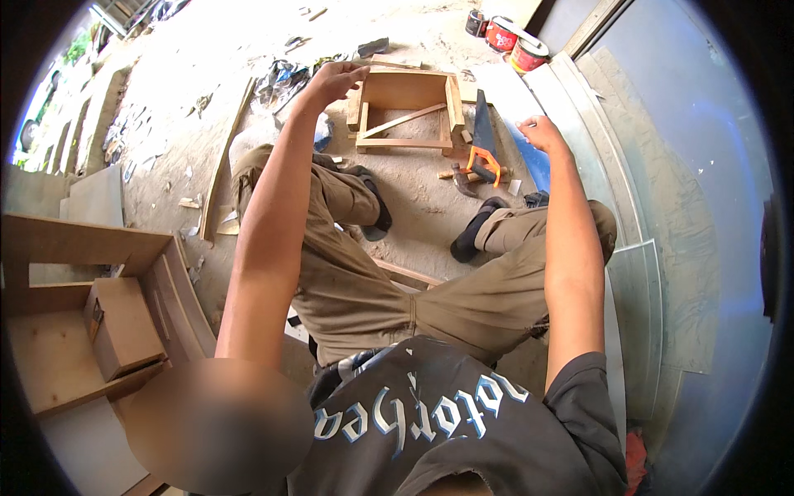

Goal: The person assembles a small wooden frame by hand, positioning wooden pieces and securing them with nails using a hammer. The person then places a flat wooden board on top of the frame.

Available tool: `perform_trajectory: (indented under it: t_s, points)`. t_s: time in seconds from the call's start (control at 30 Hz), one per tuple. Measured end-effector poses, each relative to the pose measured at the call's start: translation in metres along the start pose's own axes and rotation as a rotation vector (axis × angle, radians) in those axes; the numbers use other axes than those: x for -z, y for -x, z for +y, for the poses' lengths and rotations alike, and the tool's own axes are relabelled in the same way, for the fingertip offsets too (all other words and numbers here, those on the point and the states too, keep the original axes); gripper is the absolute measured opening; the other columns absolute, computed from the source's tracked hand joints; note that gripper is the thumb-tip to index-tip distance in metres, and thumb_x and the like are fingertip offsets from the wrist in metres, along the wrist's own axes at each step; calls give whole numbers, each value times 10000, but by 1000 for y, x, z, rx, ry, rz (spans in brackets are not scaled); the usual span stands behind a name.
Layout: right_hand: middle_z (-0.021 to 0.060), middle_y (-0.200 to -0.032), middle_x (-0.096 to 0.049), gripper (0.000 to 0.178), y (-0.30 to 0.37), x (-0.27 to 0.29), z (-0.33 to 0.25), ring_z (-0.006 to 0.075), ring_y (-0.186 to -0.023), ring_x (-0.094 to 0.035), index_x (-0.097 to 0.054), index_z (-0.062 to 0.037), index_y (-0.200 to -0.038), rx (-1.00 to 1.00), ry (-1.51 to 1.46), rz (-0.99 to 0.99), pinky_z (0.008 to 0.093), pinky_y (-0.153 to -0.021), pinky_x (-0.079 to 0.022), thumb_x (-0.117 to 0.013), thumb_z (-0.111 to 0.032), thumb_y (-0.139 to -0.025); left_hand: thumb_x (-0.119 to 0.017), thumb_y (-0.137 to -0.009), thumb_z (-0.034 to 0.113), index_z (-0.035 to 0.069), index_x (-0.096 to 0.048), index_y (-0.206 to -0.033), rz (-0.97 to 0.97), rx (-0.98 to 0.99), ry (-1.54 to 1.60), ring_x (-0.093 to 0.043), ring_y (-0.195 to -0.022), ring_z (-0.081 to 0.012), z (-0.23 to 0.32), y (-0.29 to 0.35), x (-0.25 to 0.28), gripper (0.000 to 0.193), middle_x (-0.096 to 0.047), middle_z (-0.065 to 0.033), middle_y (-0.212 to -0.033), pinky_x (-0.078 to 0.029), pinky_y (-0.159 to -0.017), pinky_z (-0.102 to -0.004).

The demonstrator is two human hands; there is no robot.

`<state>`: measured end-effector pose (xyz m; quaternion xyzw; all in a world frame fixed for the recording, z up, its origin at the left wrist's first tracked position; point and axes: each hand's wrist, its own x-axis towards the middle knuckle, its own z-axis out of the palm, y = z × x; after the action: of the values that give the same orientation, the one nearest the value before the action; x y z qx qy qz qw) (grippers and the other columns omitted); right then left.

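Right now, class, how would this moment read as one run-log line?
left hand: at wooden frame, upper-left corner, contact unclear | right hand: fingers curled, right of handsaw | hammer: by handsaw's orange handle

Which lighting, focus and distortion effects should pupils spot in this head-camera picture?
Head view: the floor is washed out toward the top; bluish glare streaks the grey-blue panel at right; pale strips beside it bow toward the rim; the corners go black; a rounded patch at lower left is blurred, while the wooden frame and saw look fairly crisp.
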<state>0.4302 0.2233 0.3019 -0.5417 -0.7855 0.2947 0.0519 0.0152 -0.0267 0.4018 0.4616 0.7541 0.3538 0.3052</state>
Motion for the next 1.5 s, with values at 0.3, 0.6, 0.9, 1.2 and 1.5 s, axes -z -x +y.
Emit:
perform_trajectory:
  t_s: [0.3,0.6,0.9,1.2,1.5]
  points:
    - [227,-1084,-702,584,-21,-25,-29,363,-1062,-668,-593,-19,-1253,61,-34,136,425,-936,-510,-690,-457,-879,-703,-896,425,25,-689,-1184,86,-104,-260,-668,-1067,-299,-49,-52,-33,493,-705,-201,-1118,-517,-929,-397]
    - [251,-1171,-648,395,-177,-92,-33,404,-1064,-637,-577,-18,-1220,344,164,-200,455,-902,-514,-634,-290,-939,-672,-909,333,19,-615,-1268,149,-98,-338,-621,-1158,-353,-112,-134,-100,481,-663,-224,-1194,-480,-1000,-432]
    - [218,-1118,-618,344,-249,-179,86,411,-1039,-619,-571,-12,-1173,777,308,-354,477,-903,-508,-626,-244,-924,-645,-927,220,36,-707,-1072,-193,-162,-307,-683,-949,-349,-89,-175,-179,242,-714,-180,-1003,-538,-840,-427]
    - [253,-963,-662,278,-291,-197,63,419,-911,-653,-629,-3,-1038,895,413,-918,490,-788,-525,-601,-255,-925,-653,-919,143,11,-709,-1013,-63,48,-102,-678,-909,-331,-118,-145,-179,171,-720,-155,-963,-529,-831,-413]
    - [155,-855,-673,187,-206,-226,50,321,-838,-643,-654,-10,-939,848,-101,-1168,393,-808,-492,-622,-193,-932,-660,-861,251,55,-703,-874,-438,420,-713,-673,-909,-352,-144,-24,-115,201,-703,-143,-908,-520,-788,-461]
